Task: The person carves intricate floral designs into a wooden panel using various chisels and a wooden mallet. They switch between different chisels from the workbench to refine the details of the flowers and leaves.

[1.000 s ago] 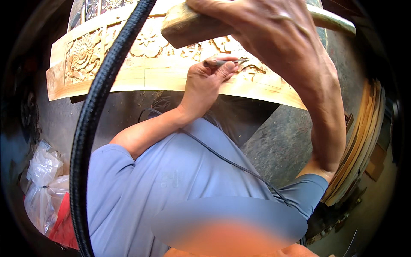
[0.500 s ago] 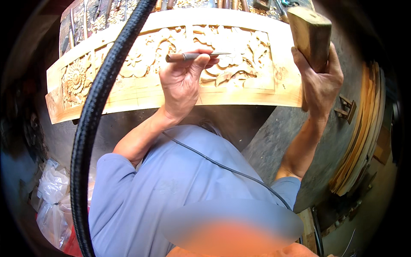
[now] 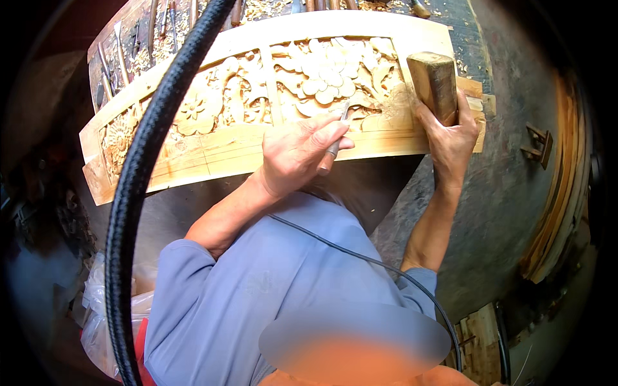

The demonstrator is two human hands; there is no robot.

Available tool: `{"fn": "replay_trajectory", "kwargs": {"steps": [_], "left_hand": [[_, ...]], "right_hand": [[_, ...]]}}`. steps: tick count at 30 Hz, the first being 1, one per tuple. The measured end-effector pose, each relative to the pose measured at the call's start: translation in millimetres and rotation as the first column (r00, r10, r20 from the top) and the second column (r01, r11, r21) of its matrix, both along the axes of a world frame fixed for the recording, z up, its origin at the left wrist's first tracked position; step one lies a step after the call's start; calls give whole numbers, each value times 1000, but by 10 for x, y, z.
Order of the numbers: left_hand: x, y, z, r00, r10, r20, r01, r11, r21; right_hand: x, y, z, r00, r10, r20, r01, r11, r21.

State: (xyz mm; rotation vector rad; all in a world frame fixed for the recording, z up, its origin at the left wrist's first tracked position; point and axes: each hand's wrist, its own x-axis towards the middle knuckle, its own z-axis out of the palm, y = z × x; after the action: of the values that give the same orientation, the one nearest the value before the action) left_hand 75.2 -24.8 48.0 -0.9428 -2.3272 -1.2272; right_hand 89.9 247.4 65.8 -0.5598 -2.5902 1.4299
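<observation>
My left hand is closed around a carving chisel, over the near border of a carved wooden panel. The chisel slants, its wooden handle toward me and its metal tip over carved leaves; whether the tip touches wood I cannot tell. Flowers, leaves and scrolls in relief fill the panel's framed fields. To the right, my right hand grips a blocky wooden mallet, its head held up over the panel's right end. My palm hides most of the mallet's handle.
Behind the panel, chisels and wood shavings lie on the workbench. A black braided cable crosses the view at left. Curved boards stand at the right, near a small wooden piece. Plastic bags sit lower left.
The chisel has swung from pointing right to pointing away from me, as my left hand moved right and nearer. My right hand has brought the mallet lower and leftward.
</observation>
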Motion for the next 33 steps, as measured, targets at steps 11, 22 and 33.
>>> {"fn": "replay_trajectory", "kwargs": {"steps": [11,22,33], "left_hand": [[-8,-7,-13,999,-36,34,37,999,-14],[29,5,-2,999,-46,-11,45,996,-84],[-24,219,4,989,35,-146,-56,988,-142]], "right_hand": [[-32,30,-55,1000,4,-10,-3,998,59],[-60,-50,31,1000,0,30,1,1000,-10],[-16,6,-53,999,14,-33,-11,996,87]]}}
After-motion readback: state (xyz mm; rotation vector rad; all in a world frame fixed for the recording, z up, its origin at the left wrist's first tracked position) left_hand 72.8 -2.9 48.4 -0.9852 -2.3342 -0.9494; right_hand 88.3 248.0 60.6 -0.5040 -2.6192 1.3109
